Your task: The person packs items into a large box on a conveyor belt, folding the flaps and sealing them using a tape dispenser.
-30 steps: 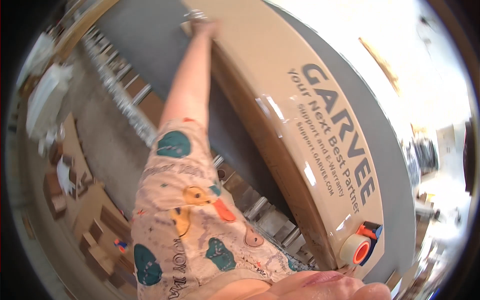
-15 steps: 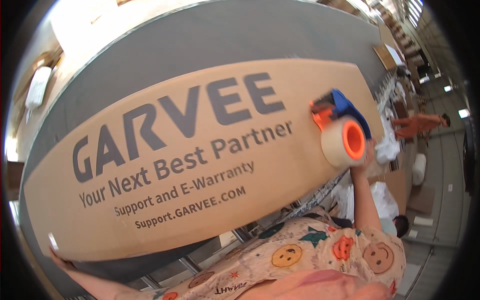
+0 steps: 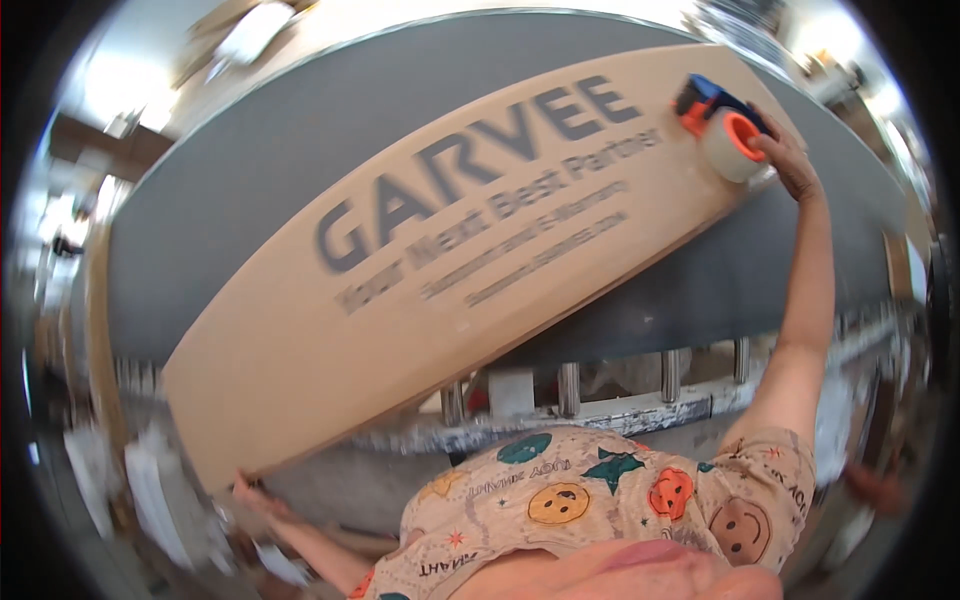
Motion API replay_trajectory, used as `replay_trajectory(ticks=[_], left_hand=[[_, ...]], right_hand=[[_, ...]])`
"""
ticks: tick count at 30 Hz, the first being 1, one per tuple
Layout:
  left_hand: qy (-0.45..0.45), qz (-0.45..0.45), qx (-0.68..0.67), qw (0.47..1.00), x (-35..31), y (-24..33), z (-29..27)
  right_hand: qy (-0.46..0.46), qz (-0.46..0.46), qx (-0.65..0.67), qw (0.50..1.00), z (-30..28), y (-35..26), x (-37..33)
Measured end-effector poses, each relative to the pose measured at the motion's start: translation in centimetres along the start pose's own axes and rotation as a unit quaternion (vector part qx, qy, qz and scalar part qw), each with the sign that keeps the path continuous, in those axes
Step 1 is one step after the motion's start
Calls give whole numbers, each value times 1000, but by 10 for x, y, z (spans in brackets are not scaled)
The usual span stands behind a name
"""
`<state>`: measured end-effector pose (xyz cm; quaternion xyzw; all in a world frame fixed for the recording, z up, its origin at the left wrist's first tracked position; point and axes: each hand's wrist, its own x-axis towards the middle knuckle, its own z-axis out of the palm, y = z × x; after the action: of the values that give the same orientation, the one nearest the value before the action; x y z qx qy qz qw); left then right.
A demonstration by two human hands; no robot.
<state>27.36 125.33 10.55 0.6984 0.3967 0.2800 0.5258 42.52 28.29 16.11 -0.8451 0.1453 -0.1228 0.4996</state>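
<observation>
A long brown cardboard box [image 3: 480, 230] with dark printing lies slantwise, its far right end higher in the head view. My right hand [image 3: 787, 165] is closed round a blue and orange tape dispenser [image 3: 712, 92]. That tool carries a wide roll of tape [image 3: 725, 150] on an orange core, and rests on or just over the box's right end. At the near left corner my left hand [image 3: 260, 500] grips the cardboard edge, thumb side up; its other fingers are partly hidden.
Under the box runs a dark grey belt surface [image 3: 640, 290]. Metal rollers [image 3: 568, 388] and a worn metal rail [image 3: 620, 415] line its near side, close to my body. White wrapped bundles [image 3: 160, 500] stand at the lower left. A wrapped white package [image 3: 255, 35] lies beyond the far edge.
The box has turned and shifted right, its left end swinging nearer to me. Both hands moved along with it, the right one farther away with the tape dispenser. My view has turned too.
</observation>
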Motion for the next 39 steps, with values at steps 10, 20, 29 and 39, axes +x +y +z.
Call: replay_trajectory(ticks=[10, 20, 29, 39], left_hand=[[-12, -16, 200, 980, -245, 96, -59], [-234, 144, 89, 958, 55, -56, 12], [-335, 99, -179, 920, 143, -158, 115], [-488, 111, -117, 858, 148, -40, 107]], right_hand=[[-135, -25, -268, 954, 98, -97, 78], [139, -124, -202, 962, 318, -205, -200], [-121, -343, -198, 910, 574, -344, -460], [-46, -348, -342, 872, 637, -326, -564]])
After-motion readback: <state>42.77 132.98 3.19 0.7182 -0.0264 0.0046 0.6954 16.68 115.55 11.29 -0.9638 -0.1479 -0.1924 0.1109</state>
